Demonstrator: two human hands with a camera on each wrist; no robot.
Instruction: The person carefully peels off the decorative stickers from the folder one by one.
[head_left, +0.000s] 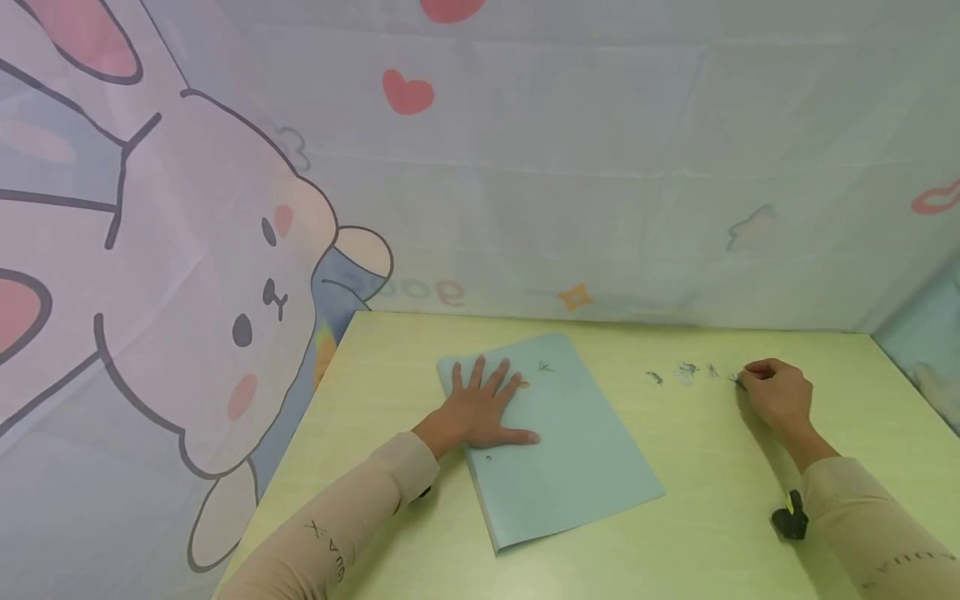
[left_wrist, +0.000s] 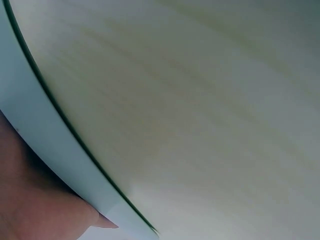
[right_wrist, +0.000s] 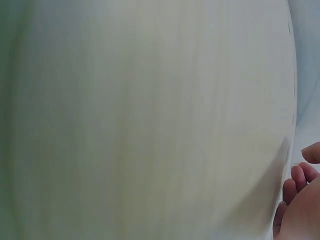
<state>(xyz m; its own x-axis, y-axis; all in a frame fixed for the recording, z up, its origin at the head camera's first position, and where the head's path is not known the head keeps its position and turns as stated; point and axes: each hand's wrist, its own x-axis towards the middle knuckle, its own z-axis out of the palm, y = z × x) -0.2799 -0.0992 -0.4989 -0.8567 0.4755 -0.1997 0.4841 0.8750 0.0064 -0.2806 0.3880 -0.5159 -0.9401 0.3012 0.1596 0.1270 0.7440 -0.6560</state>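
My left hand (head_left: 480, 412) lies flat with spread fingers on a light blue folder (head_left: 577, 467), near its left edge. In the left wrist view, part of that hand (left_wrist: 45, 200) shows beside the pale folder edge (left_wrist: 65, 145). My right hand (head_left: 780, 400) is at the right of the table, its thumb and fingers pinching a small dark, thin piece (head_left: 735, 379). To its left lie small greyish pieces (head_left: 686, 371) in little groups, too small to name. In the right wrist view the fingers (right_wrist: 290, 190) are curled at the right edge.
The pale yellow-green table (head_left: 697, 517) runs back to a printed cloth (head_left: 562, 167) with a rabbit and hearts. On the folder are a small greenish mark (head_left: 545, 366) and a small orange one (head_left: 523, 384). A black device (head_left: 791, 518) hangs below the right wrist.
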